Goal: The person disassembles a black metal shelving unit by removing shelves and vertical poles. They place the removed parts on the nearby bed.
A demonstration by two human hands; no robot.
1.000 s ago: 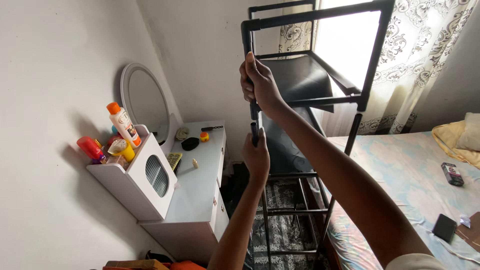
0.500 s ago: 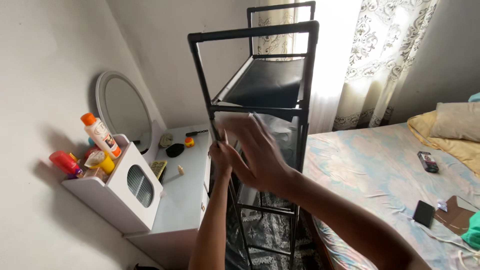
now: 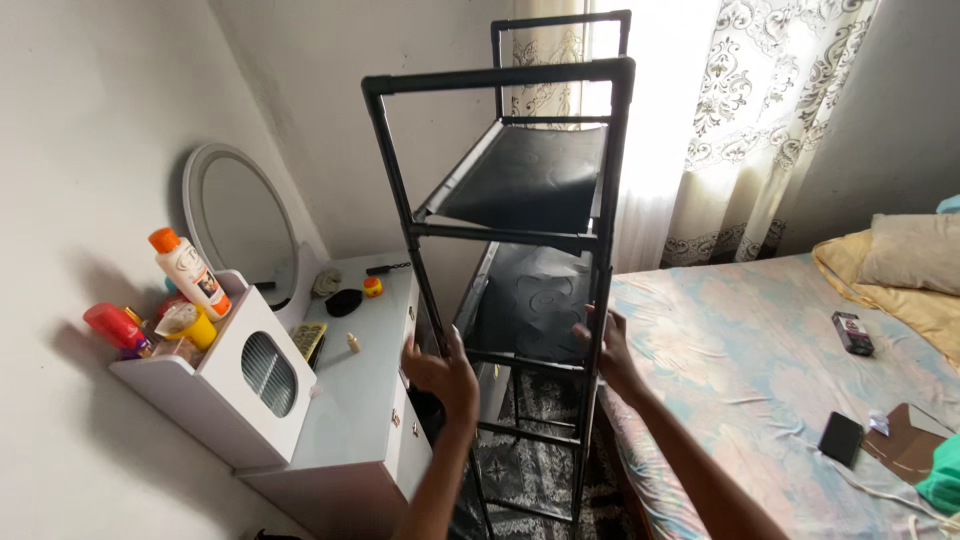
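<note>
The front left upright of a tall black tube-framed shelf rack point(image 3: 520, 240) is grasped by the left hand point(image 3: 443, 372), the fingers curled around the tube just below the second shelf. The front right upright is gripped at about the same height by the right hand point(image 3: 608, 345); its fingers are wrapped behind the tube and are partly hidden by it, so only the back of the hand and the thumb side can be made out. Both forearms are cut off at the lower edge of the view.

The rack is stood upright between a white dressing table point(image 3: 350, 420) on its left and a bed point(image 3: 760, 400) on its right, in front of a patterned curtain point(image 3: 760, 110). Two black fabric shelves are seen in the upper part of the frame; the lower rungs are bare, and the feet are lost below the picture edge. A patterned rug is glimpsed through the rungs.

On the table a round mirror point(image 3: 240, 225), a white storage box point(image 3: 235, 385) with bottles point(image 3: 190, 272) on top, and several small items too small to identify are found. On the bed a dark phone point(image 3: 841, 437), a small dark box point(image 3: 852, 333) and a pillow point(image 3: 915, 255) are laid well apart from the hands.
</note>
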